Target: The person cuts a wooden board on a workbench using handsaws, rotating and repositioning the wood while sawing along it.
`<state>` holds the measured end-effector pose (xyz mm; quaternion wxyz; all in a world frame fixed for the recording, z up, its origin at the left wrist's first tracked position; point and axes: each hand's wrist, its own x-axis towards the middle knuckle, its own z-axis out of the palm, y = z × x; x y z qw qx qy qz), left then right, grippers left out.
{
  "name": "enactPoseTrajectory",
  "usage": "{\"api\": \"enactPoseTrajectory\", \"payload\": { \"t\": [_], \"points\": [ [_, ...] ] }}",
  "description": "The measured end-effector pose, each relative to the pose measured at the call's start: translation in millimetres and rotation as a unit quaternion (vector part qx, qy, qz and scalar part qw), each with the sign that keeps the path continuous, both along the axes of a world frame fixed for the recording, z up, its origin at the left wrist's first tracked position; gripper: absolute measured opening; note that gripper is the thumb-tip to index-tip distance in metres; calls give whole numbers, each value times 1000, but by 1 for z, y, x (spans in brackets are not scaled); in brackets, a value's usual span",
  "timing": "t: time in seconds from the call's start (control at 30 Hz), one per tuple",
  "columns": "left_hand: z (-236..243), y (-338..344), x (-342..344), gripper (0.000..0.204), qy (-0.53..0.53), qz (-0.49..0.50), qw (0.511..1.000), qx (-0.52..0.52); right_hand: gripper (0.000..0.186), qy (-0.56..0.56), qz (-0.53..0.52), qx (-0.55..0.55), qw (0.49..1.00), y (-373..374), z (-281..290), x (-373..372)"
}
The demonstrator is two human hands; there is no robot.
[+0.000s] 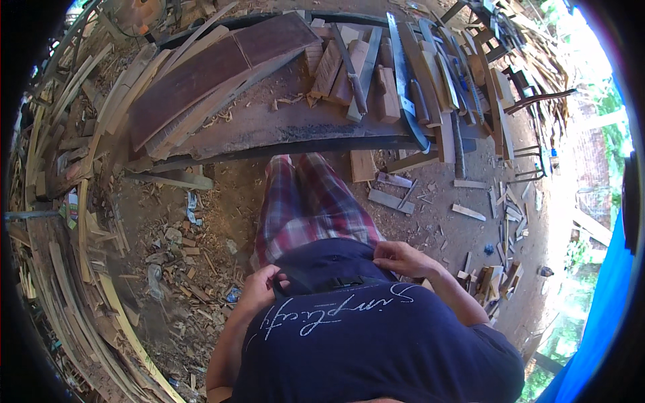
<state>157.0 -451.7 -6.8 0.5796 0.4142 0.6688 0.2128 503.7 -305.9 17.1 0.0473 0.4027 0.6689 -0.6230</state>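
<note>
At my waist is a dark waist pack (322, 258) with a black buckle (348, 281), against my navy T-shirt (376, 336). My left hand (259, 287) is at its left side, fingers curled round a black strap (279, 282). On the other side my right hand (403, 260) is closed, its fingertips pinching dark cloth by the pack's edge. Whether that cloth belongs to the pack or the shirt I cannot tell. Below the pack show plaid trousers (316, 201).
Ahead stands a wooden workbench (269, 131) with a long brown board (222, 74). A handsaw (401, 80), chisel-like tools and wood pieces crowd its right side. Timber strips (74, 289) are stacked at left. Offcuts and shavings (191, 262) litter the floor. A blue sheet (598, 329) hangs at right.
</note>
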Motion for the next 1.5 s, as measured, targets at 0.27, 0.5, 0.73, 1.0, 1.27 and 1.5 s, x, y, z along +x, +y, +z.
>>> {"api": "enactPoseTrajectory", "payload": {
  "t": [0.27,0.5,0.73,1.0,1.27,1.5],
  "points": [
    [-42,22,2,7,169,113,948,245,20,-46,-146,157,976,-12,-17,-19],
    [-73,60,-4,13,236,-84,947,202,16,-93,-246,316,911,10,-58,-29],
    [-73,109,-39,23,148,-17,960,237,22,-65,-60,310,947,40,-53,-57],
    [-44,179,-100,27,200,181,903,334,28,-22,-247,467,849,147,-26,-100],
    [26,276,-161,38,434,202,748,459,55,-128,-269,530,794,235,-35,-143],
    [39,435,-197,65,518,75,823,219,35,-158,-281,509,798,252,-48,-161]
  ]
}}
